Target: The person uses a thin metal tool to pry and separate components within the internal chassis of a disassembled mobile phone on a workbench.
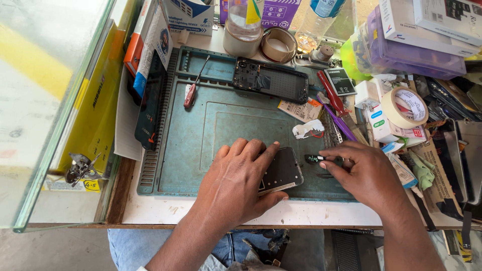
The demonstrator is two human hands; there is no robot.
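We saw the left hand (236, 183) pressed flat over a dark rectangular phone frame (282, 172), its fingers spread and curled around the frame's left edge, holding it down on the teal rubber work mat (201, 135) at the front of the desk (301, 215). The right hand (364, 175) lay just beside the frame, its fingers pinched on a small black tool with a pale tip (315, 159). Farther back on the mat lay 1 opened black phone body (270, 80) and 1 red-handled screwdriver (191, 94). A roll of beige masking tape (404, 107) sat off the mat to the right.
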